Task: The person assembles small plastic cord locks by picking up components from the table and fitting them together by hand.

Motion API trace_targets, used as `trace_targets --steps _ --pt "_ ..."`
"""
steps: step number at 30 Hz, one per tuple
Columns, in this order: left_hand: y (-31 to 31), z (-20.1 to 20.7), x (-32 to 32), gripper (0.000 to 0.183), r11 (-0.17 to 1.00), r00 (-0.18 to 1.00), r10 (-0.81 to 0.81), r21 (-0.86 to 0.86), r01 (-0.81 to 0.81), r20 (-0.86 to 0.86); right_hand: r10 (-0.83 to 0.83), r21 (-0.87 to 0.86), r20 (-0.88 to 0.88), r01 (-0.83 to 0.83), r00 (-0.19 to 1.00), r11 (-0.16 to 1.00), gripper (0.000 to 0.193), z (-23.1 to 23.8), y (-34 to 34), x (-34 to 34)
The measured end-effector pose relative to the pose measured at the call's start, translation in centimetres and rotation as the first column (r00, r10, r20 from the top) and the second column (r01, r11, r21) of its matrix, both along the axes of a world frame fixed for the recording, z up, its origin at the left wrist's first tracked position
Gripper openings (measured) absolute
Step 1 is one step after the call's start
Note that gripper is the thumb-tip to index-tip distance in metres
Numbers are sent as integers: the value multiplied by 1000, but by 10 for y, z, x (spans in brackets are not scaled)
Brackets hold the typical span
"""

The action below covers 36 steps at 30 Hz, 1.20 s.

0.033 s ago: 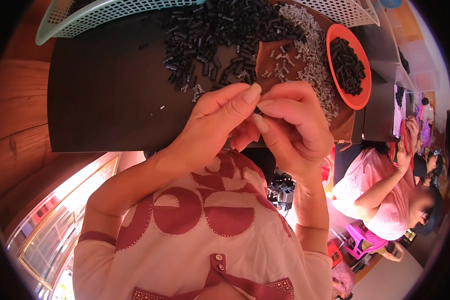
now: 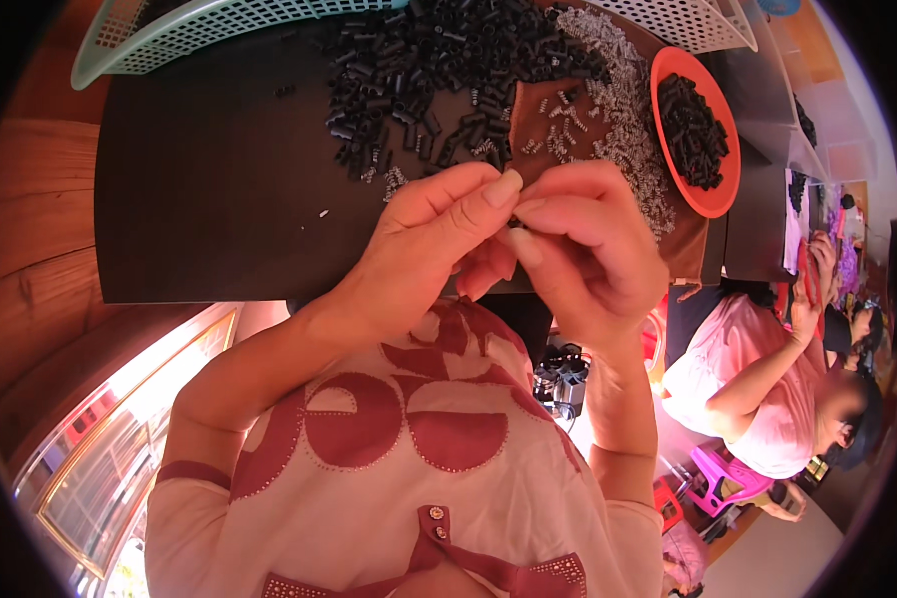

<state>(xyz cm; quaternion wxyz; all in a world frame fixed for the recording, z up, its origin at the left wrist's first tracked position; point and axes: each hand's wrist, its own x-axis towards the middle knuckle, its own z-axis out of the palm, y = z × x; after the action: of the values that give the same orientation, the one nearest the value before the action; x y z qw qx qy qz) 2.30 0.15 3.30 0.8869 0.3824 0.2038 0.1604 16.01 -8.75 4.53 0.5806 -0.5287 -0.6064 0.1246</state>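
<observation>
Both my hands meet above the near edge of a dark table, fingertips pinched together. My left hand (image 2: 434, 224) is closed, its thumb pressed against the bent index finger. Close against it, my right hand (image 2: 598, 239) pinches with thumb and index finger. A sliver of something small and dark (image 2: 515, 221) shows between the fingertips; the fingers hide most of it, so its kind is unclear. Just beyond the hands lies a heap of short black plastic tubes (image 2: 419, 70). Small metal springs (image 2: 628, 130) are spread to its right, partly on a brown cloth (image 2: 533, 110).
An orange-red bowl (image 2: 730, 194) of black parts stands at the right. A pale green basket (image 2: 149, 50) is at the far left, a white basket (image 2: 693, 22) at the far right. Another person in pink (image 2: 747, 389) works to the right. A white speck (image 2: 323, 214) lies on the dark tabletop (image 2: 209, 179).
My right thumb and hand have shifted very slightly to the right. Otherwise the scene looks the same.
</observation>
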Motion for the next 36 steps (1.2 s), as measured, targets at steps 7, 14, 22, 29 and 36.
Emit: trace_targets --steps 7,14,22,29,36 --pt "12 -2 -15 22 1000 1000 0 4 0 13 -199 -345 342 320 918 882 15 -1 11 74" --pt "12 4 -22 21 999 999 0 40 2 -50 -76 -308 720 416 690 855 13 -13 42 95" --pt "11 5 -30 22 999 999 8 47 -5 -54 13 -348 773 405 635 846 8 -5 57 89" --pt "10 3 -35 22 998 998 50 28 -49 -33 2 -418 530 259 848 871 7 3 56 84" --pt "9 1 -31 21 999 998 53 -2 -53 -41 -55 -372 558 309 828 875 7 1 40 88"
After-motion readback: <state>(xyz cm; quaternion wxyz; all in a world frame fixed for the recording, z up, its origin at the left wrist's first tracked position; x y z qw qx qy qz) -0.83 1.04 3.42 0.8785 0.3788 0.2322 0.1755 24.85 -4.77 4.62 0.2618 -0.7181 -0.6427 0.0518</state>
